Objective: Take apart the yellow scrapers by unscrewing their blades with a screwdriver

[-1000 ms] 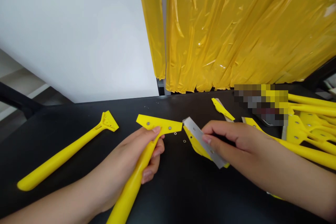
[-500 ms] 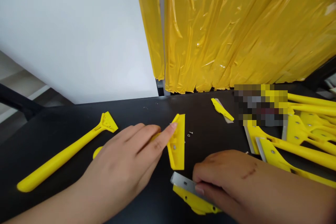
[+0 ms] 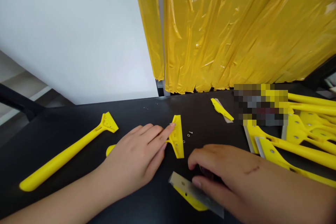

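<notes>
1. A person's left hand (image 3: 136,152) is clamping its grip on a scraper (image 3: 179,140), the forefinger lying along the yellow head, which is serving here as the centre of the clock; the hand is sitting at 8.
2. At 4 o'clock, the right hand (image 3: 223,171) is arching over the tabletop (image 3: 147,204), thumb and forefinger standing apart. A dark object (image 3: 206,172) is showing beneath; whether hidden fingers are gripping it, one cannot tell.
3. At 5 o'clock, a blade (image 3: 195,191) is lying askew over a yellow cover (image 3: 193,202), just below the right thumb; contact is staying unclear.
4. That bare edge is looking like the chief hazard: a careless reach could be nicking the thumb.
5. The blade and cover are sitting out of line, so a knock could be sliding them apart.
6. At 3 o'clock, a screw (image 3: 190,132) and washers (image 3: 188,135) are lying loose near the head; a turning scraper could be sweeping them away.
7. No container is showing: more scrapers (image 3: 296,129) are lying directly on the tabletop at 3, another scraper (image 3: 68,152) at 9. A pixelated patch (image 3: 261,105) at 2 is hiding whatever is beneath.
</notes>
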The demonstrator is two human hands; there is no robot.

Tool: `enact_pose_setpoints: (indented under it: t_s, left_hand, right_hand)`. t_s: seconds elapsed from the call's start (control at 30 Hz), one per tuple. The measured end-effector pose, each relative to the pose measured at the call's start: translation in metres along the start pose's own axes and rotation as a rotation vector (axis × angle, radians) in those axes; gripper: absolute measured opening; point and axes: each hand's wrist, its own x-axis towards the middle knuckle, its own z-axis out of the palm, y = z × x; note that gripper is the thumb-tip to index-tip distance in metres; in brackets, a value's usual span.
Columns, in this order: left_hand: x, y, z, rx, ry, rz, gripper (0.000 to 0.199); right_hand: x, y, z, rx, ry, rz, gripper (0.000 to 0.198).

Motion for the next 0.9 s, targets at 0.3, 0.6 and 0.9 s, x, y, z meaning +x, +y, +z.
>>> enact_pose_setpoints:
  t_s: [0.3, 0.6, 0.9]
  left_hand:
    - [0.000, 0.001, 0.004, -0.021, 0.036, -0.017, 0.044]
    - [0.002, -0.001, 0.003, -0.058, 0.021, -0.044, 0.040]
    - [0.002, 0.004, 0.002, -0.038, 0.036, 0.022, 0.040]
  right_hand:
    - [0.019, 0.011, 0.005, -0.361, 0.141, -0.235, 0.047]
    - [0.023, 0.016, 0.011, -0.506, 0.172, -0.266, 0.053]
    - [0.029, 0.023, 0.010, -0.535, 0.176, -0.150, 0.061]
